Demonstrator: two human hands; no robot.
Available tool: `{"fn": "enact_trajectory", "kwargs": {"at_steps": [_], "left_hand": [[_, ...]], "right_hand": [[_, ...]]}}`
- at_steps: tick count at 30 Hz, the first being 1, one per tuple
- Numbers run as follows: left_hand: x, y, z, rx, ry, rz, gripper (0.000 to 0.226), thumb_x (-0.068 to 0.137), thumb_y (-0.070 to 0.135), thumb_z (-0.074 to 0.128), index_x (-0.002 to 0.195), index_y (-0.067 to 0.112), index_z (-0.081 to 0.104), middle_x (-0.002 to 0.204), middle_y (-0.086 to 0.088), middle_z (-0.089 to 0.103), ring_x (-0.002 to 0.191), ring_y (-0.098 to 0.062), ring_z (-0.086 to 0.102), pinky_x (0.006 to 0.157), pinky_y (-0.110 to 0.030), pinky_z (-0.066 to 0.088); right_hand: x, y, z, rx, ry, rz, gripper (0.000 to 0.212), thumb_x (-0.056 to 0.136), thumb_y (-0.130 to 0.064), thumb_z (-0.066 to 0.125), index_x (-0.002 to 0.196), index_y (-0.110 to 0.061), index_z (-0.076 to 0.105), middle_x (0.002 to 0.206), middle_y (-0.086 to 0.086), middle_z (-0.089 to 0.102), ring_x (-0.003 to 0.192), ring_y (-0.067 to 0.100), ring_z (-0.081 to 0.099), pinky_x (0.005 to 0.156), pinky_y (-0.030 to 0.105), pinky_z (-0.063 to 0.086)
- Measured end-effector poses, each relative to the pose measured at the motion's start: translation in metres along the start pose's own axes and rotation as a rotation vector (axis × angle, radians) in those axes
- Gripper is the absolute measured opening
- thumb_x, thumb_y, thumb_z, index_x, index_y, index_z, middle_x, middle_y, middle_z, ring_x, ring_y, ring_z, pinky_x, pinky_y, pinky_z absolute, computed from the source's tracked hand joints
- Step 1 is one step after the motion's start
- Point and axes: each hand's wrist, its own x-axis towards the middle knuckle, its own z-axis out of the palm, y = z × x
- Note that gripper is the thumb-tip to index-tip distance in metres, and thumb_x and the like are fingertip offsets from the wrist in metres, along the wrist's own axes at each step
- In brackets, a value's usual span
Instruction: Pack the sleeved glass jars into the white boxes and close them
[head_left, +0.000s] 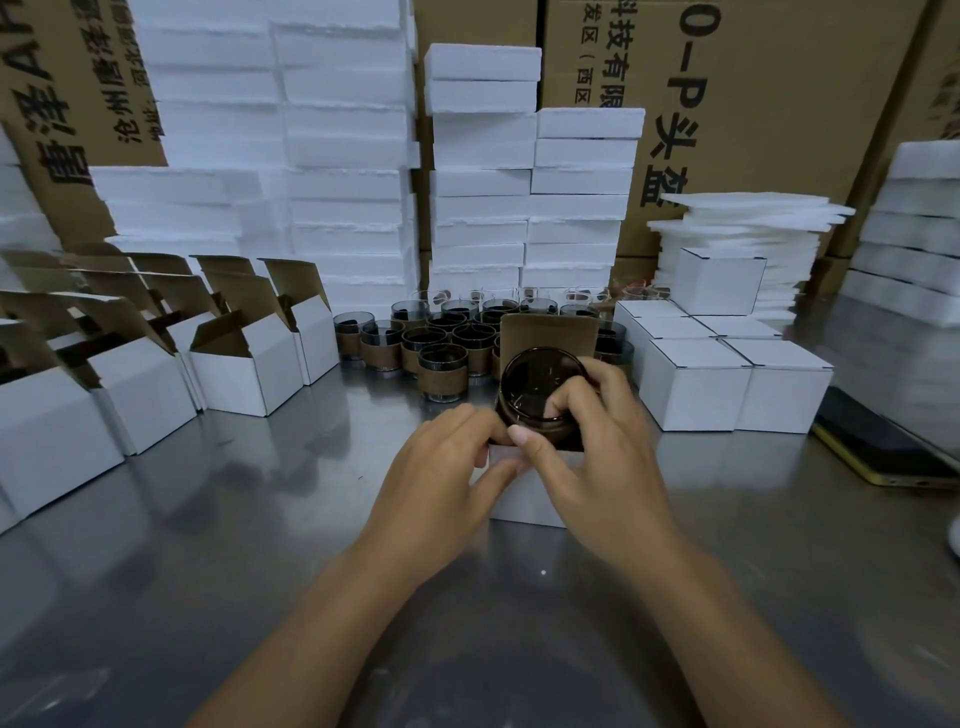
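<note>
An open white box stands mid-worktop, its brown lid flap upright. The right hand grips a sleeved glass jar at its mouth, and the left hand pinches the box's near rim. The hands hide how deep the jar sits. More sleeved jars cluster behind, with open boxes to the left and closed boxes to the right. A rear carton reads "O-P头盔".

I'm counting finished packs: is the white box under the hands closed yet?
Open. The box has its lid flap standing up behind the jar, which the right hand holds at its mouth.
</note>
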Motion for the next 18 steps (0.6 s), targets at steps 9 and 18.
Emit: {"fn": "enact_trajectory", "kwargs": {"at_steps": [9, 18], "left_hand": [[-0.001, -0.001, 0.0, 0.002, 0.002, 0.01, 0.011, 0.085, 0.032, 0.059, 0.081, 0.025, 0.052, 0.069, 0.021, 0.036, 0.07, 0.002, 0.041, 0.06, -0.013, 0.028], [0.0, 0.0, -0.003, -0.031, 0.082, -0.012, 0.018, 0.085, 0.046, 0.051, 0.101, 0.038, 0.055, 0.064, 0.016, 0.04, 0.067, -0.006, 0.047, 0.056, -0.016, 0.033]], "right_hand": [[-0.002, 0.013, 0.006, -0.059, -0.147, 0.008, 0.016, 0.095, -0.032, 0.043, 0.081, -0.025, 0.047, 0.151, -0.006, 0.022, 0.138, 0.016, 0.02, 0.108, 0.041, 0.026], [0.003, 0.006, 0.005, 0.114, 0.116, 0.007, 0.024, 0.093, -0.024, 0.037, 0.091, -0.018, 0.061, 0.119, -0.013, 0.05, 0.121, 0.008, 0.043, 0.098, 0.028, 0.035]]}}
